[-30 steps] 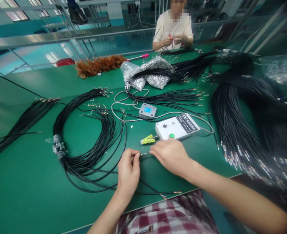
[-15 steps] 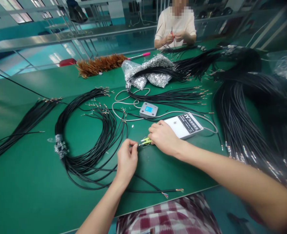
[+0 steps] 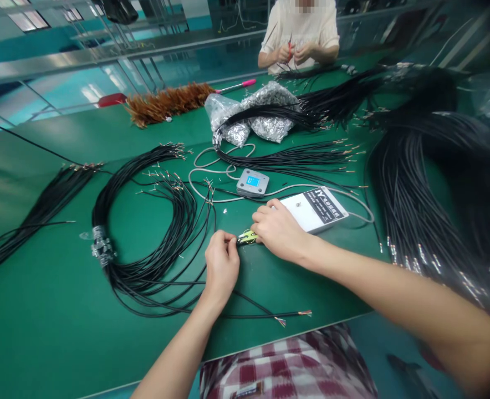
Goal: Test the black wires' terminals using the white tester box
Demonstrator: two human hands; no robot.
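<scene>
Head view: mid-frame, the left hand [image 3: 223, 260] pinches a thin black round cable [image 3: 237, 241] at the flat yellow-green clip [image 3: 248, 237]; the right hand [image 3: 280, 230] covers the white rectangular box [image 3: 320, 210]'s end, grip unclear. Keeping cable and clip aligned should help.

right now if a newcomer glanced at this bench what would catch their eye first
Probably the bright yellow-green clip at the centre, between the left hand and the right hand. Next, the big loop of black cables to the left and the dense mass of black cables at the right. Farther back, the brown duster with its pink handle stands out.
</scene>
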